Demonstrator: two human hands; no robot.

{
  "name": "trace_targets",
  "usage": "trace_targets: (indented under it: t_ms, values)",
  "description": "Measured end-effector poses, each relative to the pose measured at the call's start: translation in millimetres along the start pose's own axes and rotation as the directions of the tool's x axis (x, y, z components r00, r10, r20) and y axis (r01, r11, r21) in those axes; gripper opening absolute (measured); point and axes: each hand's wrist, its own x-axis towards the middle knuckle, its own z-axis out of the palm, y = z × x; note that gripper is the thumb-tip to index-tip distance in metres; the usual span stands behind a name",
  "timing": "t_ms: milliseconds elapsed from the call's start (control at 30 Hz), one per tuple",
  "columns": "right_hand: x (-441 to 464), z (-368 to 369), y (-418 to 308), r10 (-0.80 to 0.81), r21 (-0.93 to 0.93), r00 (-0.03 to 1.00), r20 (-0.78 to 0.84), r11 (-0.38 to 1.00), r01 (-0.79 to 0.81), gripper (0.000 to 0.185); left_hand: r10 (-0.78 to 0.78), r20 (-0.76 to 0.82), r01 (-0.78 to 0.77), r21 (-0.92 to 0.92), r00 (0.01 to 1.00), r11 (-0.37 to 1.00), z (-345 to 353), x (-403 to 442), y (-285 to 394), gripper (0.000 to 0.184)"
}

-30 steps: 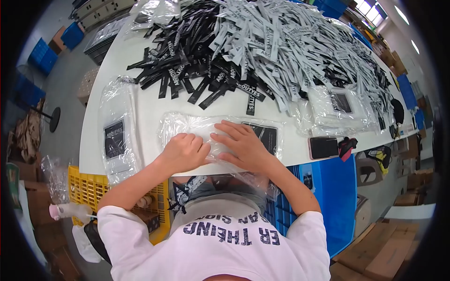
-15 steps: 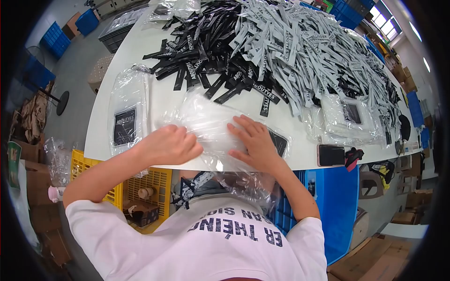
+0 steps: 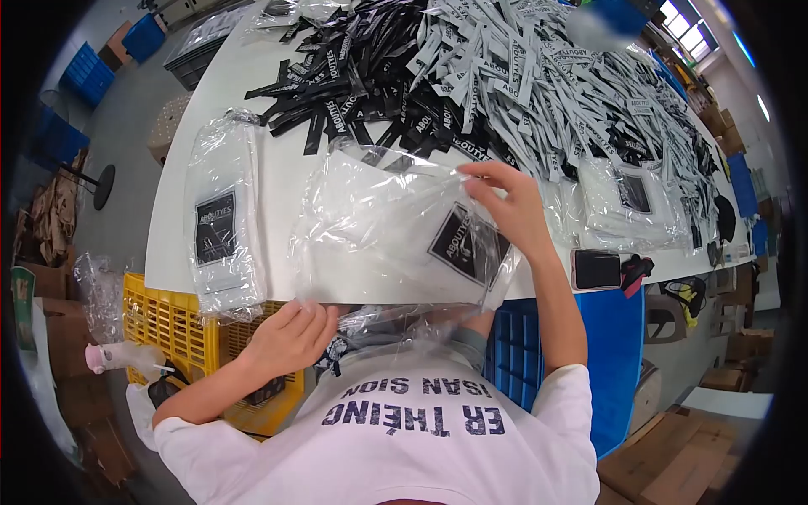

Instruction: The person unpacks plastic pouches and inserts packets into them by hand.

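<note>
A workshop, judging by the heaped printed strips [image 3: 518, 80], plastic crates [image 3: 88, 82] and cardboard boxes [image 3: 682, 459].

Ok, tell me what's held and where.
Clear plastic bag: right grip pinches its far right edge; left grip seems to hold its near left edge.

L hand [image 3: 296, 335] at near edge of clear bag [image 3: 379, 227], R hand [image 3: 507, 202] at far edge, blk strips [image 3: 338, 105] beyond.

Lighting: bright, indoor | Sources: window [image 3: 680, 30] and ceiling lamp [image 3: 762, 108], upper right | Glare: white streaks on clear plastic bag [image 3: 370, 227] | Distortion: fisheye, white table [image 3: 282, 189] edge bowed; borders black | Focus: centre readable, hazy patch [image 3: 594, 32] near top edge
</note>
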Motion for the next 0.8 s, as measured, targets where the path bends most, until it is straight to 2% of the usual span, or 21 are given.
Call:
trace_targets:
  t_ms: [33,100,133,200,233,300,333,400,800]
  values:
    - [-2.3,-1.7,-16.5,-0.151,-0.021,0.987,-0.053,0.988,0.150,0.016,-0.031,-0.063,0.031,-0.013,0.998,0.999,-0.8,3.8,1.4,0.023]
    - [-20.7,2.9,-22.0,-0.343,-0.185,0.939,-0.030,0.925,0.332,0.028,-0.101,-0.181,0.094,-0.047,0.978,0.994,-3.7,11.4,5.6,0.021]
    - [-28.6,11.5,-23.4,-0.558,-0.087,0.829,0.025,0.825,0.558,0.030,-0.087,-0.200,0.076,-0.059,0.976,0.995,-2.7,13.1,7.0,0.021]
    - [-58.9,36.4,-39.1,-0.629,0.069,0.737,0.249,0.770,0.634,0.033,-0.046,-0.235,0.028,-0.078,0.971,0.997,-0.7,14.2,8.3,0.020]
    - [-74.8,48.7,-49.7,-0.492,0.084,0.752,0.440,0.856,0.511,0.034,-0.037,-0.231,0.013,-0.105,0.972,0.994,0.3,14.0,11.2,0.017]
    - [-84.9,80.3,-37.5,-0.368,-0.314,0.809,0.459,0.784,0.535,0.037,-0.027,-0.284,-0.003,-0.106,0.958,0.994,5.8,14.2,16.5,0.016]
    - [-85.0,91.3,-26.7,-0.315,-0.440,0.833,0.455,0.733,0.518,0.037,-0.024,-0.313,-0.010,-0.107,0.949,0.994,7.2,14.8,19.2,0.015]
    - [-76.8,97.1,-12.2,-0.270,-0.504,0.857,0.440,0.715,0.484,0.038,-0.022,-0.337,-0.026,-0.138,0.941,0.990,5.7,15.6,23.5,0.014]
    - [-46.8,84.7,5.5,-0.183,-0.525,0.858,0.480,0.724,0.449,0.039,0.016,-0.426,-0.114,-0.205,0.905,0.972,8.5,12.4,38.3,0.018]
